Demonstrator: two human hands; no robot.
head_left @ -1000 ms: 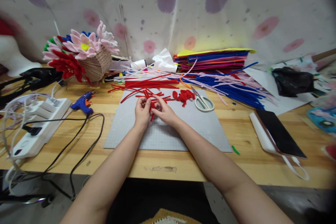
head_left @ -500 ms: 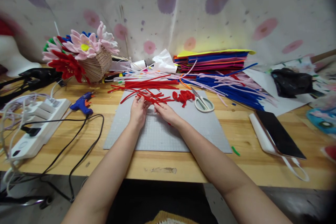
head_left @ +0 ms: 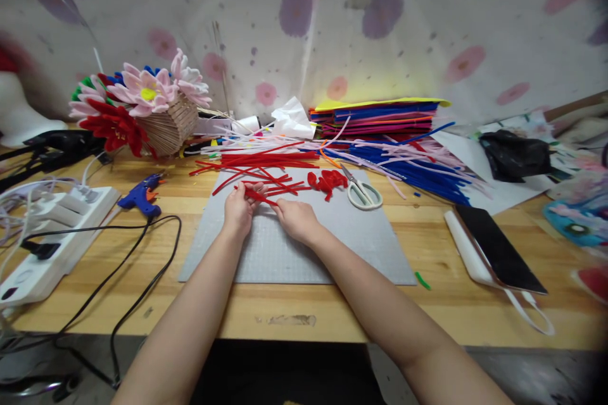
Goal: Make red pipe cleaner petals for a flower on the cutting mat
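Observation:
Between my two hands a red pipe cleaner piece [head_left: 266, 199] is stretched, above the grey mat [head_left: 304, 253]. My left hand [head_left: 240, 210] grips its left part, fingers bent round it. The right end is pinched by my right hand [head_left: 295, 218], thumb and forefinger together. Just behind my hands lie loose red pipe cleaners [head_left: 289, 188], some crossing each other. Curled red pieces [head_left: 327, 182] sit to the right of them, beside scissors [head_left: 365, 195] with pale handles.
Blue and pink pipe cleaners [head_left: 427, 174] spread at the back right. A blue glue gun [head_left: 142, 196], a white power strip [head_left: 57, 247] and black cable lie left. Flowers in a basket [head_left: 173, 123] stand back left; a phone [head_left: 501, 247] lies right.
The view has shifted slightly. My hands have moved a little left and toward me, away from the loose red pipe cleaners, with the red piece between them.

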